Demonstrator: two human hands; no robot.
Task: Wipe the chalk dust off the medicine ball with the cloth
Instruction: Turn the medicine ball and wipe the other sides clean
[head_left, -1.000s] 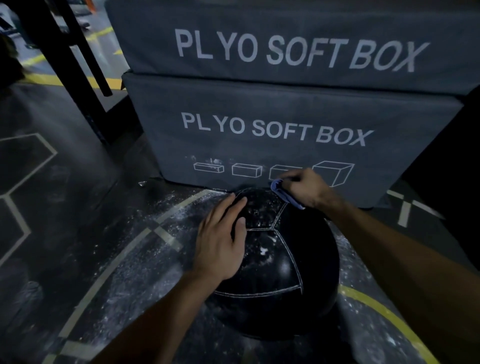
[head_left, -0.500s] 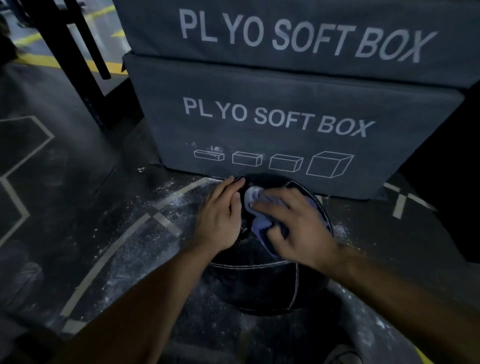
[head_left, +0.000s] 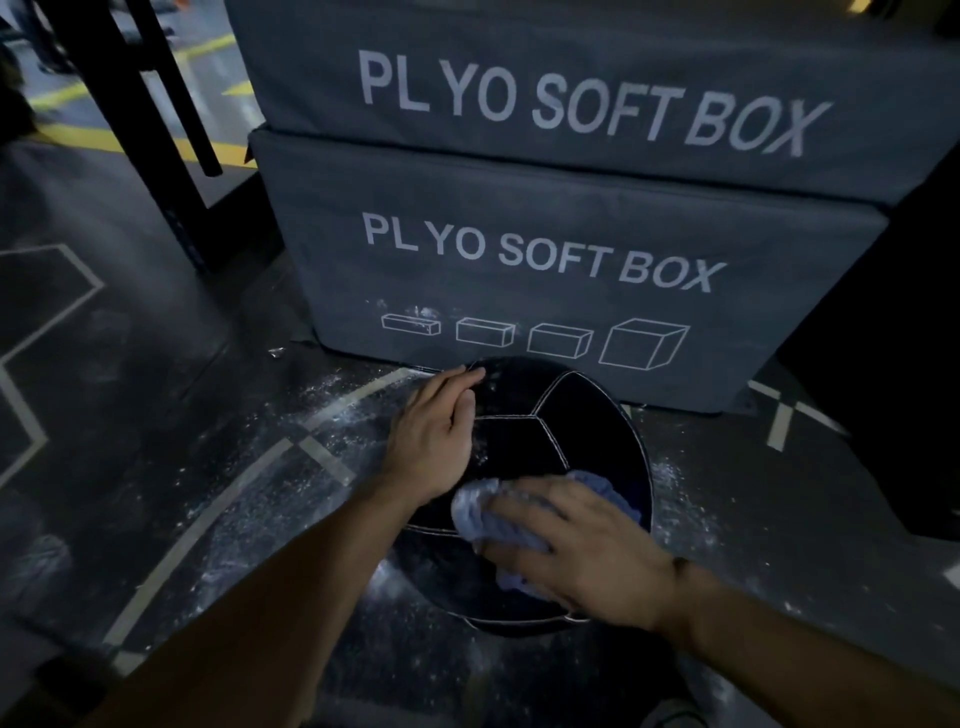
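Medicine ball (head_left: 561, 415) on dusty gym floor (head_left: 218, 467), against lower plyo soft box (head_left: 519, 291). Left hand (head_left: 434, 434) flat, fingers extended, steadying ball's left flank. Right hand (head_left: 582, 545) presses bunched blue cloth (head_left: 480, 512) on near face. Chalk flecks remain far-left, beside left hand; right hand must reach away, across top.

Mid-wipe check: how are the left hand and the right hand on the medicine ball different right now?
The left hand lies bare and flat on the medicine ball's far left side; the right hand presses the blue cloth on its near side. White specks show beside the left hand, none clearly beside the right. Both touch the ball.
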